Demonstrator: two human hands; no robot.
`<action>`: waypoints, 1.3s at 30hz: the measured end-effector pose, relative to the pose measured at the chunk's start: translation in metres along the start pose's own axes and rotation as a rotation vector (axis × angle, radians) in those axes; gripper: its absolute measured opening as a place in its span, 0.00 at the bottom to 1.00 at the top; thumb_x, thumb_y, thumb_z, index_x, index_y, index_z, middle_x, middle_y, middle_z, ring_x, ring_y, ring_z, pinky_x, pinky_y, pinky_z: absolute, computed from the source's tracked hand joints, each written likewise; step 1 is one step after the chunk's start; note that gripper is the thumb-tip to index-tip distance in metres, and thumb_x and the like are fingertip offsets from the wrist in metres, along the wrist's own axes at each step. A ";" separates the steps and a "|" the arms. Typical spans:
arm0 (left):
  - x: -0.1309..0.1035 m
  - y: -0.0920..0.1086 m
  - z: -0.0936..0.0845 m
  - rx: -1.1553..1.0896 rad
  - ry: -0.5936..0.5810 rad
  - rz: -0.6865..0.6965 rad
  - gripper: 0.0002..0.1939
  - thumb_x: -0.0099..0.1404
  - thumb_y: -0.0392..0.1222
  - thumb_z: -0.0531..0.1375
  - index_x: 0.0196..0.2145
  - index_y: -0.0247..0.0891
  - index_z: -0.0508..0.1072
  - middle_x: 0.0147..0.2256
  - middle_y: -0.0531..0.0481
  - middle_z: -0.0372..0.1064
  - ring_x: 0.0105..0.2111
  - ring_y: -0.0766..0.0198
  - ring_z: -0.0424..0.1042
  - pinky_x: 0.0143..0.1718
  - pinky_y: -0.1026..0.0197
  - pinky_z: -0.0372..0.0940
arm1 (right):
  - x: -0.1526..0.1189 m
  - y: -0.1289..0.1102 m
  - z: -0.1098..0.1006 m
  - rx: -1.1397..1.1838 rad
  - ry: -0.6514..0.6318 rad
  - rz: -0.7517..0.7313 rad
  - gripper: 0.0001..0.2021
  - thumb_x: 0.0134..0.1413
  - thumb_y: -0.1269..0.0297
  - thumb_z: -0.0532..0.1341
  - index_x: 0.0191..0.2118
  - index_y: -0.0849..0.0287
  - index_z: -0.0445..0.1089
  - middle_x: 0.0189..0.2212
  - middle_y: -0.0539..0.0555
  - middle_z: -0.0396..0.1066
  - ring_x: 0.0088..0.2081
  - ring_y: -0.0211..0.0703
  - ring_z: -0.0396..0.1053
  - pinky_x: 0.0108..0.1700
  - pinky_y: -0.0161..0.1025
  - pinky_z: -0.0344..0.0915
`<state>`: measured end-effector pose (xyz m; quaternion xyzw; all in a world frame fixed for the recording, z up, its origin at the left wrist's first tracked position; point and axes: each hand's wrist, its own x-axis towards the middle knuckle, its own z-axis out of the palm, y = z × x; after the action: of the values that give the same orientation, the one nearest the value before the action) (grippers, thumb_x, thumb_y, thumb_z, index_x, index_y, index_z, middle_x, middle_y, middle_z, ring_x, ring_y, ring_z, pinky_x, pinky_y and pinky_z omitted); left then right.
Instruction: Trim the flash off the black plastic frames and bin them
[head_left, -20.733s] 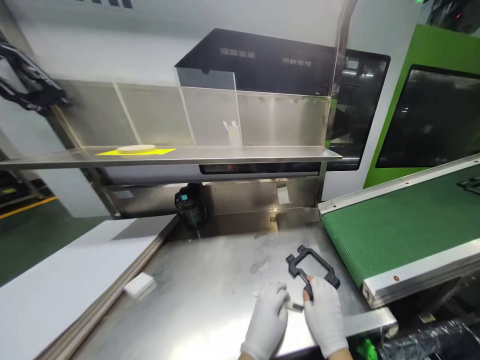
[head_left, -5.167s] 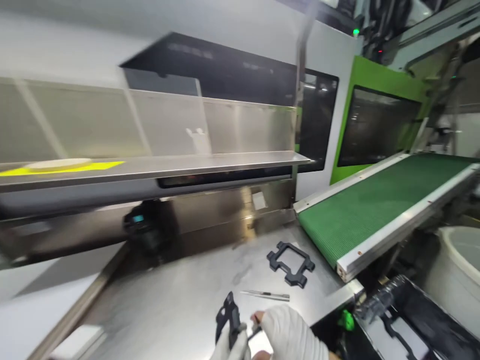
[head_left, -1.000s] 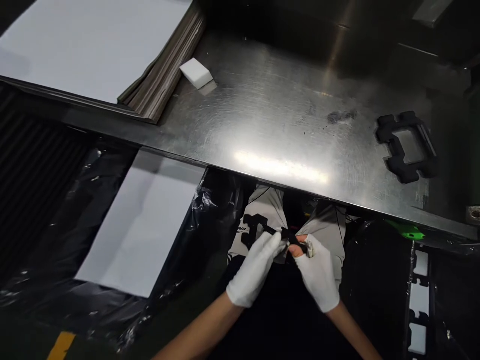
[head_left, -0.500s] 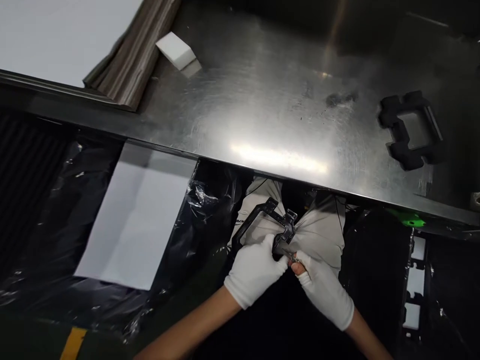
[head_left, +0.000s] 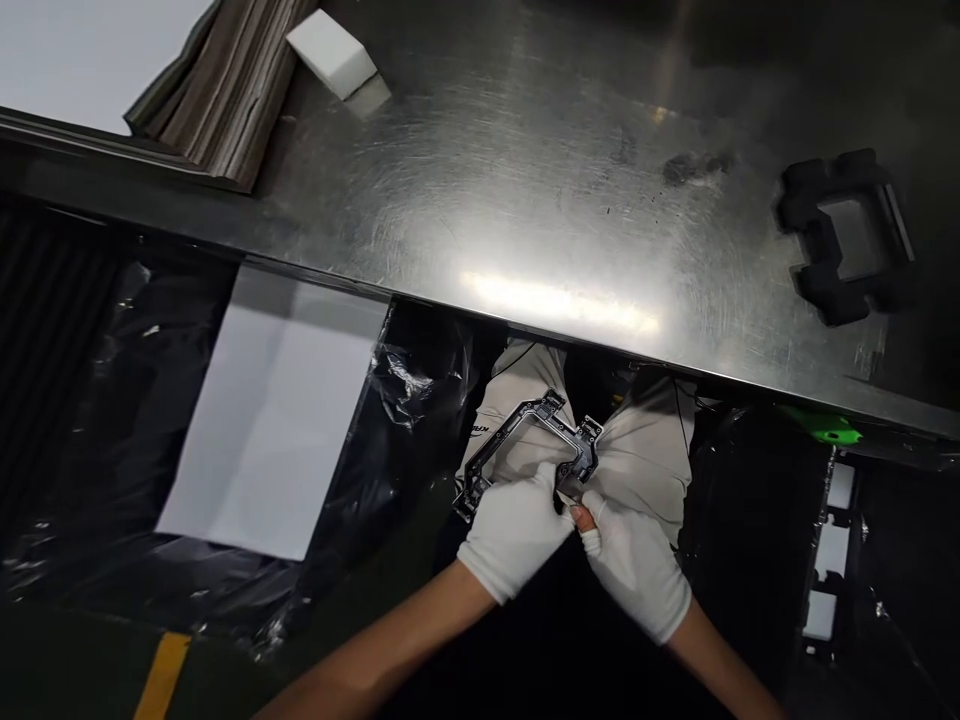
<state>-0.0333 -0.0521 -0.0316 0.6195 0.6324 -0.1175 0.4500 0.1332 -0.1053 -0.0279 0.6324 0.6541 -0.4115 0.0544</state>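
A black angular frame part [head_left: 517,425] is held over my lap, below the metal table's edge. My left hand [head_left: 514,530], in a white glove, is closed on its lower side. Gloved too, with bare skin showing at a fingertip, my right hand [head_left: 634,560] is closed in a pinch at the frame's lower right end, close to my left fingertips. A small thin object shows between the two hands, too small to make out.
On the metal table [head_left: 525,200] lie a black bracket-shaped piece [head_left: 817,245], a white block [head_left: 334,50] and a brown stack [head_left: 225,90] topped with white. A white sheet [head_left: 274,420] lies on black plastic at left; a green piece [head_left: 832,430] is at right.
The frame part has tilted so that more of its detailed inner face shows. My right hand has moved slightly left and closer to my left hand. The camera view has shifted a little.
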 end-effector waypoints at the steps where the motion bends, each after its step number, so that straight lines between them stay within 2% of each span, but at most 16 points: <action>1: 0.001 0.000 0.000 0.052 -0.021 0.003 0.19 0.70 0.53 0.62 0.49 0.36 0.76 0.36 0.37 0.81 0.40 0.39 0.84 0.43 0.49 0.69 | 0.001 -0.001 -0.001 -0.007 -0.022 0.012 0.17 0.82 0.55 0.51 0.41 0.54 0.70 0.32 0.51 0.81 0.28 0.45 0.78 0.30 0.41 0.53; 4: 0.001 0.002 -0.002 0.198 -0.078 0.008 0.21 0.72 0.55 0.60 0.52 0.37 0.76 0.38 0.38 0.83 0.41 0.41 0.84 0.43 0.51 0.70 | 0.002 -0.003 -0.006 -0.035 -0.082 0.024 0.17 0.82 0.55 0.52 0.42 0.54 0.71 0.34 0.52 0.82 0.31 0.46 0.79 0.30 0.41 0.54; 9: 0.000 0.004 -0.002 0.187 -0.085 0.001 0.22 0.71 0.56 0.60 0.51 0.35 0.76 0.36 0.38 0.83 0.39 0.43 0.85 0.41 0.51 0.71 | 0.001 -0.007 -0.012 -0.016 -0.131 0.043 0.19 0.84 0.57 0.49 0.44 0.55 0.73 0.36 0.51 0.82 0.34 0.43 0.80 0.33 0.38 0.61; 13: -0.001 0.005 -0.001 0.213 -0.082 -0.003 0.19 0.71 0.52 0.60 0.50 0.34 0.76 0.36 0.38 0.83 0.40 0.41 0.85 0.42 0.50 0.71 | 0.001 -0.014 -0.011 -0.059 -0.142 0.112 0.18 0.84 0.56 0.51 0.48 0.56 0.76 0.37 0.53 0.83 0.36 0.45 0.81 0.35 0.37 0.64; 17: 0.000 0.006 -0.001 0.271 -0.090 -0.032 0.21 0.72 0.53 0.60 0.52 0.33 0.77 0.37 0.36 0.83 0.41 0.40 0.85 0.43 0.49 0.72 | 0.003 -0.024 -0.013 -0.110 -0.165 0.161 0.17 0.84 0.57 0.52 0.50 0.56 0.77 0.38 0.54 0.84 0.38 0.47 0.83 0.36 0.37 0.66; 24: 0.000 0.010 -0.003 0.303 -0.093 -0.047 0.19 0.72 0.49 0.60 0.51 0.33 0.77 0.37 0.35 0.83 0.42 0.39 0.85 0.43 0.48 0.72 | 0.001 -0.031 -0.016 -0.133 -0.156 0.216 0.16 0.83 0.58 0.53 0.50 0.54 0.78 0.37 0.53 0.85 0.37 0.47 0.83 0.33 0.37 0.64; 34: -0.004 0.014 -0.006 0.318 -0.095 -0.085 0.19 0.72 0.52 0.59 0.50 0.34 0.78 0.37 0.35 0.84 0.42 0.38 0.85 0.42 0.49 0.71 | -0.004 -0.035 -0.005 -0.149 -0.087 0.254 0.15 0.82 0.57 0.55 0.51 0.57 0.77 0.36 0.56 0.85 0.33 0.46 0.83 0.28 0.36 0.59; 39: -0.007 0.013 -0.004 0.308 -0.060 -0.092 0.20 0.74 0.54 0.57 0.47 0.36 0.78 0.36 0.36 0.84 0.40 0.40 0.85 0.40 0.50 0.68 | -0.007 -0.035 -0.002 -0.130 -0.023 0.249 0.17 0.83 0.58 0.53 0.48 0.58 0.77 0.30 0.55 0.82 0.28 0.44 0.81 0.24 0.35 0.54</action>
<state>-0.0245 -0.0511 -0.0191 0.6479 0.6207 -0.2520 0.3626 0.1047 -0.1049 -0.0061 0.6989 0.5953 -0.3655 0.1534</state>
